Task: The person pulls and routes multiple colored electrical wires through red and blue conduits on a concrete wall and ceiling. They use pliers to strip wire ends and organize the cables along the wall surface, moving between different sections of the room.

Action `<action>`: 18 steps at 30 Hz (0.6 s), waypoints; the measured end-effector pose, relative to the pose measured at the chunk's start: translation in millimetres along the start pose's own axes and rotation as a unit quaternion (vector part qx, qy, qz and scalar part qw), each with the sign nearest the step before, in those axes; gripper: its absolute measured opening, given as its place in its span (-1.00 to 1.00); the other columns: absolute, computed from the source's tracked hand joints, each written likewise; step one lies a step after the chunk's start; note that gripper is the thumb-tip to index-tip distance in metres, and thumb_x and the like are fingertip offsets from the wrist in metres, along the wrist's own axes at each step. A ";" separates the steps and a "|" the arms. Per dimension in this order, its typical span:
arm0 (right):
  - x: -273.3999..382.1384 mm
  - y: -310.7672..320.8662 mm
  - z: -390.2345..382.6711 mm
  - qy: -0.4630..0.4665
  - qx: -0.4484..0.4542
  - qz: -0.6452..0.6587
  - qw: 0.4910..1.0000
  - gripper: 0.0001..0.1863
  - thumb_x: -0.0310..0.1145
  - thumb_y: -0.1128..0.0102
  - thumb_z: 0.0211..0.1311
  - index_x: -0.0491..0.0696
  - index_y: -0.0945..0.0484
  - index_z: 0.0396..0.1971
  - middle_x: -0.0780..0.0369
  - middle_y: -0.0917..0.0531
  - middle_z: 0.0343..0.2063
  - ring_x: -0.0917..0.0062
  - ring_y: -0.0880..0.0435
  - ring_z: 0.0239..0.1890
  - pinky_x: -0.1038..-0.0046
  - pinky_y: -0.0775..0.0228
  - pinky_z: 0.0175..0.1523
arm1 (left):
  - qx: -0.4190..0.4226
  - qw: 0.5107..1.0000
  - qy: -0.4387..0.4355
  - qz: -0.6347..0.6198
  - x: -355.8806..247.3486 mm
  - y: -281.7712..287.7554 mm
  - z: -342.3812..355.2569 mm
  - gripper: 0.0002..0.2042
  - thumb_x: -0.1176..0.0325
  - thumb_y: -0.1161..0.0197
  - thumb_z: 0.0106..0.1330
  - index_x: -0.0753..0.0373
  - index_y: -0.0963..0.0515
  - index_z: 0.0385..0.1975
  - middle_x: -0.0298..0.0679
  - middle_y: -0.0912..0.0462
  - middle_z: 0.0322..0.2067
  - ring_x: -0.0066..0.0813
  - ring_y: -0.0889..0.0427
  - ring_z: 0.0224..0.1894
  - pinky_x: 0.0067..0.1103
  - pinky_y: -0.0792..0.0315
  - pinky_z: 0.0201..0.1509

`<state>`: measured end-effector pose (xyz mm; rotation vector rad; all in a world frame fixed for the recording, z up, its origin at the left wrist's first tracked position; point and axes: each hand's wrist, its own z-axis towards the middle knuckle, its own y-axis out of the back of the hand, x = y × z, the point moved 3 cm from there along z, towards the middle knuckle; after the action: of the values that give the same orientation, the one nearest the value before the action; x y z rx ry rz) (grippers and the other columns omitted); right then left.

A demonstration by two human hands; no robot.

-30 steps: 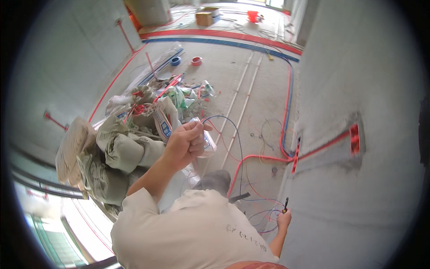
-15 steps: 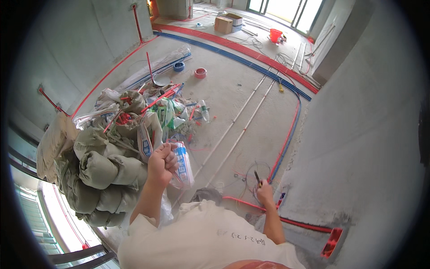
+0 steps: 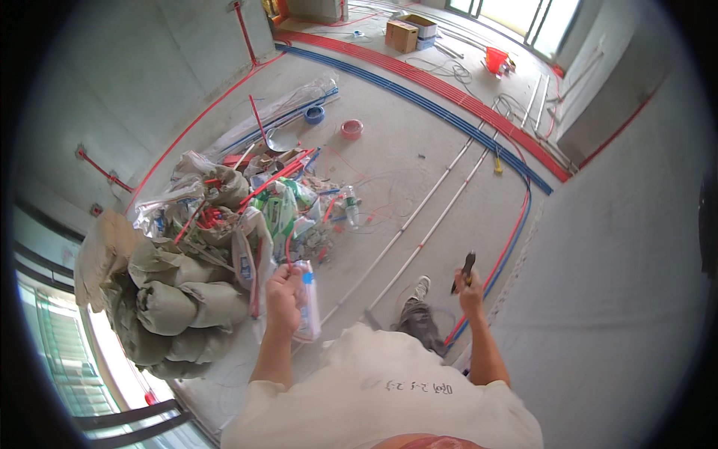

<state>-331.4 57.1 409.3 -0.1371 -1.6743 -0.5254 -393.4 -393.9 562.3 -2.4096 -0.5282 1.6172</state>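
My left hand (image 3: 284,299) is closed in front of the rubble pile, and a thin red wire (image 3: 289,251) sticks up from its fingers. Just beside that fist is a white printed bag (image 3: 307,314) with blue marks. Over the floor on the right, my right hand (image 3: 470,295) grips dark-handled pliers (image 3: 468,266), held upright; their jaws are too small to make out. Below and between my hands, a leg with a pale shoe (image 3: 423,286) stands on the concrete.
Stuffed sacks (image 3: 168,305) are piled at the left, with scraps and a plastic bottle (image 3: 350,203) beyond. White conduits (image 3: 419,217) cross the floor. Red pipes (image 3: 419,75) and blue pipes (image 3: 389,81) run across farther back. Tape rolls (image 3: 351,129), cartons (image 3: 402,35) and a red bucket (image 3: 495,60) stand beyond.
My right hand has risen from low by the wall with the pliers. My left hand has come down a little, and the red wire now shows above it. A shoe has come into view.
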 end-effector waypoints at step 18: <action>-121.7 169.7 293.8 -0.202 0.309 -0.032 0.929 -0.67 -0.30 -0.17 0.40 -0.16 -0.66 0.04 0.24 -0.74 -0.20 0.56 -0.66 -0.13 0.48 -0.47 0.00 | -0.267 0.823 0.119 0.487 209.3 -135.8 291.7 -0.77 0.25 -0.19 0.25 0.31 -0.64 -0.36 0.06 -0.71 -0.34 0.07 -0.69 -0.25 -0.15 -0.49 -0.18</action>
<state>-511.1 354.2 312.3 0.2914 -2.1776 0.0121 -616.2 -197.9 318.7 -3.5987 0.4904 1.4941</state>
